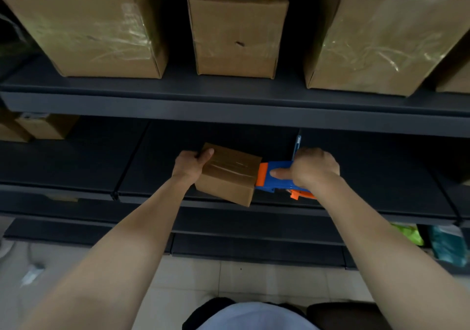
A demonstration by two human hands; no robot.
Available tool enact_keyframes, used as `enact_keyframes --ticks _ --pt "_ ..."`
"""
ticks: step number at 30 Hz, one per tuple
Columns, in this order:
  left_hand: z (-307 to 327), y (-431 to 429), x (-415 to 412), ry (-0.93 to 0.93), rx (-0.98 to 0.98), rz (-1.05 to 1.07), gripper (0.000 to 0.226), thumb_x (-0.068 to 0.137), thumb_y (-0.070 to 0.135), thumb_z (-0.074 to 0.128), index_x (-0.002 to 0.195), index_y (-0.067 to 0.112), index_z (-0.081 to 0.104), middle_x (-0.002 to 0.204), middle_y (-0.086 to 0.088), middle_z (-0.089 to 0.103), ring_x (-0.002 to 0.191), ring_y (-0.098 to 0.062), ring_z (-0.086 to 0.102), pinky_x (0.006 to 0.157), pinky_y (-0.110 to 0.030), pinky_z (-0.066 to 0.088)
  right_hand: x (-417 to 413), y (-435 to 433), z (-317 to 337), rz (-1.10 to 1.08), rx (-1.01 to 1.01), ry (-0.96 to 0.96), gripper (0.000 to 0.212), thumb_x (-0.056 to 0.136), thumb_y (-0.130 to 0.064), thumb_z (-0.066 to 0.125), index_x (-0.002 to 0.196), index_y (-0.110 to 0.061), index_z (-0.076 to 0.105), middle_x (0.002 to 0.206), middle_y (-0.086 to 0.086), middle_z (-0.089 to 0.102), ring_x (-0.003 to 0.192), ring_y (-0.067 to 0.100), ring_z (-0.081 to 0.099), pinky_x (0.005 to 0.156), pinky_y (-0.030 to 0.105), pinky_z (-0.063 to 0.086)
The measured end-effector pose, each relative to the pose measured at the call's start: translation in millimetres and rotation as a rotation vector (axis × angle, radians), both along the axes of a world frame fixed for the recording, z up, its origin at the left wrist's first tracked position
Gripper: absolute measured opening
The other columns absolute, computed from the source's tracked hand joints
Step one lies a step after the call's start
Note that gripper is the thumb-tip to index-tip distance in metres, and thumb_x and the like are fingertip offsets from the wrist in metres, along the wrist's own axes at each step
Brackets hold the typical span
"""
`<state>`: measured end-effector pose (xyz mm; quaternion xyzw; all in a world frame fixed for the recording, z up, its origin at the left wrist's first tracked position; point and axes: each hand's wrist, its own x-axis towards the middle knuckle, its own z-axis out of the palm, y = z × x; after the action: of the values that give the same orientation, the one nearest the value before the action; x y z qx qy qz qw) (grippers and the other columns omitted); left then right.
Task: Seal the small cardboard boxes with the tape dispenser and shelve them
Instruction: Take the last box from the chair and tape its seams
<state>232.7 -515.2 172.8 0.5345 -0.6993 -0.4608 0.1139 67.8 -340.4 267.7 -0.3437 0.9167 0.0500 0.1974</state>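
**Small box under tape at middle shelf**

The small cardboard box (229,174) sat at the front edge of the dark middle shelf (76,167), turned at an angle. Whether it rested fully on the shelf could not be told. A strip of clear tape ran along its top face. The left hand (189,167) gripped the box's left end, with the thumb curled over the top edge. The right hand (315,168) was closed round the blue and orange tape dispenser (277,177), its thumb laid along the blue body. The dispenser's orange front touched the box's right end. Three large cardboard boxes (236,32) stood on the upper shelf (229,111), the middle one bearing a printed label.
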Motion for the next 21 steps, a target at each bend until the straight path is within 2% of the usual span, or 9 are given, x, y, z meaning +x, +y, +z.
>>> enact_keyframes --ticks 2,4,6,8,10,14,17,21 --pt "0 0 1 0.01 0.016 -0.005 0.054 0.093 0.05 0.051 0.116 0.002 0.061 0.105 -0.011 0.062 0.088 -0.018 0.053 0.077 -0.028 0.04 5 2 0 0.006 0.007 0.009 0.055 0.08 -0.066 0.058 0.093 -0.014 0.048 0.087 0.005 0.05 0.099 0.027 0.058 0.071 0.031 0.046" --pt "0 0 1 0.031 0.021 0.0 0.049 0.093 0.05 0.051 0.114 0.006 0.061 0.098 -0.007 0.06 0.089 -0.018 0.053 0.078 -0.029 0.041 8 3 2 0.006 0.001 0.026 0.058 0.081 -0.066 0.057 0.104 -0.013 0.053 0.092 0.006 0.052 0.1 0.027 0.058 0.071 0.031 0.045" --pt "1 2 2 0.026 0.016 -0.008 0.038 0.094 0.05 0.049 0.092 0.014 0.058 0.083 0.0 0.056 0.088 -0.019 0.053 0.077 -0.03 0.042 3 4 6 0.011 0.031 -0.021 0.068 0.081 -0.068 0.055 0.114 -0.009 0.054 0.101 0.008 0.057 0.101 0.026 0.058 0.073 0.03 0.045" --pt "1 4 2 0.006 0.006 -0.043 0.04 0.094 0.053 0.046 0.08 0.016 0.055 0.078 0.001 0.055 0.082 -0.019 0.056 0.072 -0.028 0.045 -8 9 8 0.001 0.079 -0.153 0.075 0.081 -0.07 0.051 0.12 -0.007 0.055 0.102 0.009 0.058 0.093 0.024 0.056 0.074 0.029 0.044" --pt "4 5 1 -0.008 -0.012 -0.066 0.046 0.094 0.054 0.045 0.088 0.011 0.06 0.082 -0.003 0.058 0.077 -0.018 0.057 0.064 -0.027 0.045 -12 13 9 -0.029 0.116 -0.224 0.079 0.081 -0.071 0.05 0.123 -0.004 0.054 0.097 0.008 0.055 0.087 0.023 0.054 0.074 0.029 0.043" --pt "9 7 -1 -0.078 -0.049 -0.086 0.051 0.095 0.051 0.045 0.094 0.004 0.063 0.088 -0.011 0.061 0.078 -0.022 0.058 0.063 -0.029 0.044 -1 1 15 -0.005 0.139 -0.077 0.075 0.077 -0.072 0.055 0.119 -0.01 0.055 0.092 0.006 0.052 0.095 0.025 0.057 0.077 0.031 0.047" --pt "9 7 1 -0.093 -0.049 -0.094 0.051 0.095 0.052 0.044 0.093 0.004 0.063 0.086 -0.012 0.062 0.074 -0.021 0.057 0.056 -0.028 0.041 9 -4 16 0.018 0.123 0.029 0.061 0.076 -0.069 0.06 0.103 -0.015 0.052 0.08 0.004 0.049 0.085 0.023 0.054 0.069 0.029 0.043" --pt "9 7 0 -0.101 -0.045 -0.085 0.047 0.095 0.052 0.044 0.087 0.008 0.059 0.079 -0.007 0.058 0.068 -0.017 0.055 0.058 -0.029 0.042 15 -5 16 -0.008 0.114 0.043 0.064 0.077 -0.067 0.061 0.112 -0.013 0.055 0.077 0.005 0.047 0.082 0.022 0.051 0.067 0.03 0.042"
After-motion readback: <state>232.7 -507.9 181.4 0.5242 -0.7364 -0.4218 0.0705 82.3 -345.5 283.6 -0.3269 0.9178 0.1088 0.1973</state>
